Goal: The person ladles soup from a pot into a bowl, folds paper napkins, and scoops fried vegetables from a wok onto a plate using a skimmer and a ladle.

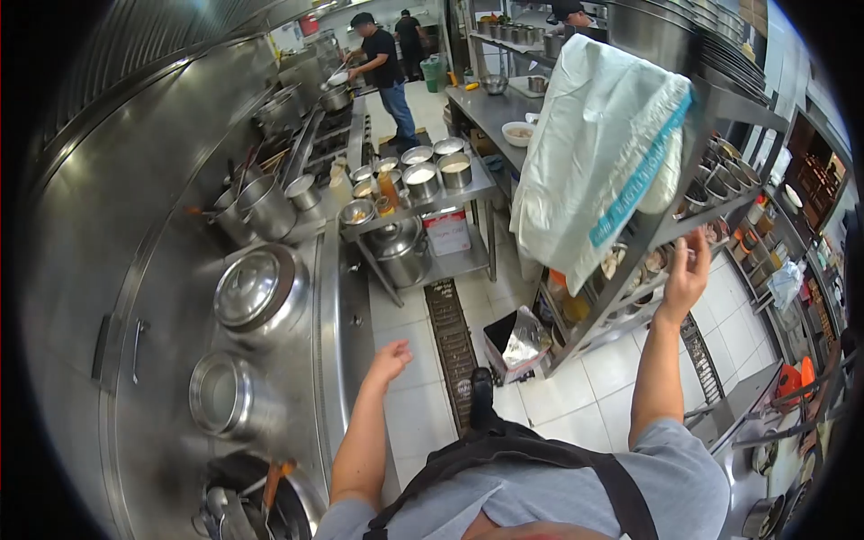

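Observation:
My left hand point(391, 362) hangs in the air over the floor, fingers loosely stretched and nothing in it. Nearest to it is the front edge of the steel counter point(329, 342). On the right, my right hand point(688, 277) is raised with its fingers apart, holding nothing. It is close to the steel shelf rack point(661, 236); whether it touches the rack I cannot tell. A large white plastic sheet with a blue printed strip point(585, 153) hangs over the rack's front.
A lidded pot point(247, 288) and an open pot point(219, 394) stand at left. Ahead, a steel side table point(468, 200) bears several pots and bottles. An open box point(515, 346) sits by the rack's foot. A co-worker point(382, 72) stands at the far stove. A drain grate point(447, 328) runs along the floor.

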Motion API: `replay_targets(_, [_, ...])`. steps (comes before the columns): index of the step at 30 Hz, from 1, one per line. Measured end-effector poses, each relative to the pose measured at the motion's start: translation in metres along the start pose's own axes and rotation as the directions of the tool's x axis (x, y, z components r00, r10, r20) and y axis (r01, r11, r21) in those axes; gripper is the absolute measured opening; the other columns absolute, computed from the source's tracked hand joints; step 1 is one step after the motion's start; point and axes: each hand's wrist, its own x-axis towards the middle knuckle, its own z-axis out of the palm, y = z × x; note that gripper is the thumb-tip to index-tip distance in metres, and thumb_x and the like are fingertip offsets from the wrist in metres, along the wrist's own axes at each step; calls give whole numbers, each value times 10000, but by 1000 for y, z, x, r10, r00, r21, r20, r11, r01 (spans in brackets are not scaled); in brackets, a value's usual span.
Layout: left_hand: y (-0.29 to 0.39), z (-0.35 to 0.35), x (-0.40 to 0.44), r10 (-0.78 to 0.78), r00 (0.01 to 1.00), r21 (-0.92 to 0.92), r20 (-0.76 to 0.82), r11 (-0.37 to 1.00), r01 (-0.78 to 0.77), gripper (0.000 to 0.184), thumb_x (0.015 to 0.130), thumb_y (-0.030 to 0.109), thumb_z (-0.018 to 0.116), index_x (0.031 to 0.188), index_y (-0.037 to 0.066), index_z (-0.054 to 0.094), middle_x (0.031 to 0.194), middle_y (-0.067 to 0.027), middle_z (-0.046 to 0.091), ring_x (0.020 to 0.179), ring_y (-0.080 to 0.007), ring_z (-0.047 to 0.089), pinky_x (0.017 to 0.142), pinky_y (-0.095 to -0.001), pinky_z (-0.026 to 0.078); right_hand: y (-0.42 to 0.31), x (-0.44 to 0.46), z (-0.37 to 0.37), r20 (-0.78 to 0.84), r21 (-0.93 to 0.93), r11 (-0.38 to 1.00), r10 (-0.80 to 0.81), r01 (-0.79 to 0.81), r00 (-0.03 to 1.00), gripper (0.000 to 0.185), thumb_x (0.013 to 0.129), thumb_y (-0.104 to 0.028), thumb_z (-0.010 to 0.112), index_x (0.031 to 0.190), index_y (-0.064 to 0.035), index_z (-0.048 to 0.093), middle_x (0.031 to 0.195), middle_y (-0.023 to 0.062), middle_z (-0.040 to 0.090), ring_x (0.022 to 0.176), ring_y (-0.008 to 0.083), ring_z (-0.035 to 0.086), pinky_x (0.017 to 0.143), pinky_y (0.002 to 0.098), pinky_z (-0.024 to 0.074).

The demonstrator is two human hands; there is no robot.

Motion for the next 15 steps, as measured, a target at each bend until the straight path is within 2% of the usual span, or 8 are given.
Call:
replay_targets(3, [27, 9, 80, 127, 991, -101, 46, 987, -122, 485, 810, 155, 634, 1264, 45, 504, 1122, -110, 607, 996, -197, 585, 795, -284, 472, 15, 30, 43, -75, -84, 986, -151, 144, 986, 407, 882, -111, 605, 1255, 13, 496, 1233, 138, 523, 1092, 194, 511, 928, 306, 406])
replay_targets(5, [6, 19, 135, 113, 991, -111, 77, 988, -104, 507, 802, 194, 646, 1267, 49, 504, 1111, -104, 612, 1000, -183, 582, 808, -296, 473, 26, 38, 71, -127, -84, 980, -192, 182, 973, 396, 886, -83, 581, 1255, 27, 489, 1233, 134, 516, 1096, 202, 507, 937, 307, 395])
replay_targets(7, [-51, 29, 182, -21, 996, 152, 89, 988, 7, 552, 775, 222, 676, 1267, 44, 500, 1076, -97, 623, 973, -167, 586, 798, -291, 481, 28, 39, 93, -237, -48, 987, -162, 155, 958, 386, 884, -50, 558, 1253, 36, 484, 1225, 132, 516, 1099, 199, 504, 937, 307, 393])
replay_targets(9, [-32, 25, 175, -266, 936, 101, 231, 963, 249, 567, 753, 236, 698, 1252, 39, 512, 998, -87, 635, 861, -171, 596, 734, -309, 496, 24, 40, 113, -377, 111, 992, -15, 61, 926, 370, 913, -61, 499, 1270, 25, 460, 1175, 116, 539, 1028, 168, 534, 899, 283, 420])
replay_targets(11, [-46, 25, 191, -360, 894, 38, 267, 931, 364, 548, 749, 218, 701, 1234, 31, 526, 935, -71, 634, 751, -172, 577, 641, -327, 490, 19, 45, 122, -457, 202, 979, 61, 37, 888, 335, 911, -56, 483, 1236, 20, 473, 1151, 128, 554, 993, 196, 569, 881, 315, 464])
replay_targets(12, [-44, 27, 210, -355, 888, 37, 291, 932, 361, 548, 749, 218, 701, 1234, 31, 526, 935, -71, 634, 751, -172, 577, 641, -327, 490, 21, 45, 122, -468, 217, 974, 48, 62, 883, 322, 910, -56, 478, 1223, 20, 476, 1147, 133, 557, 985, 208, 579, 877, 331, 478])
replay_targets(14, [-27, 30, 241, -473, 794, 111, 382, 876, 469, 547, 763, 167, 681, 1259, 34, 493, 1010, -125, 617, 915, -250, 606, 742, -387, 517, 33, 41, 108, -480, 162, 986, 58, 24, 875, 302, 911, -61, 474, 1205, 9, 475, 1147, 137, 559, 998, 228, 581, 878, 355, 489])
replay_targets(15, [-22, 37, 271, -442, 798, 148, 409, 895, 420, 520, 765, 165, 671, 1240, 29, 510, 993, -116, 620, 887, -232, 608, 734, -386, 518, 36, 39, 106, -462, 184, 982, 56, 34, 885, 295, 917, -69, 459, 1205, -5, 472, 1147, 138, 561, 1000, 237, 580, 878, 359, 490])
